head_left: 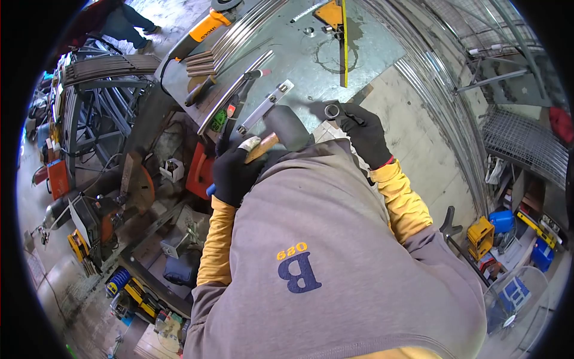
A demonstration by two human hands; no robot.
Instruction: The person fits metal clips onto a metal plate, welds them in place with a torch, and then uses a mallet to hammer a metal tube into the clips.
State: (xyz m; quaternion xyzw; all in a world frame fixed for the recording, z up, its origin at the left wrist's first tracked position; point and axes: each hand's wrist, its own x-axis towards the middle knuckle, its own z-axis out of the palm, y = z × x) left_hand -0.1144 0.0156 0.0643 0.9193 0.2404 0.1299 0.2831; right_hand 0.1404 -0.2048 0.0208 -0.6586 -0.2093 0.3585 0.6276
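Note:
My left hand (235,172), in a black glove, is closed around the wooden handle of a mallet (262,148). The mallet's dark, blocky head points toward the middle of the view, close to the table's near edge. My right hand (368,136), also gloved in black, pinches a short piece of round metal tube (332,111), its open end facing up. Between the mallet and the tube there is a gap. Just beyond the mallet lies a flat metal bar with fittings (265,107) on the metal table (299,51).
On the table are an orange-and-black power tool (209,26), a bundle of metal tubes (239,36), a yellow measuring tape or strip (345,48) and an orange magnetic square (329,13). Long tubes (442,90) run along the right. Another person's legs (127,27) show at top left.

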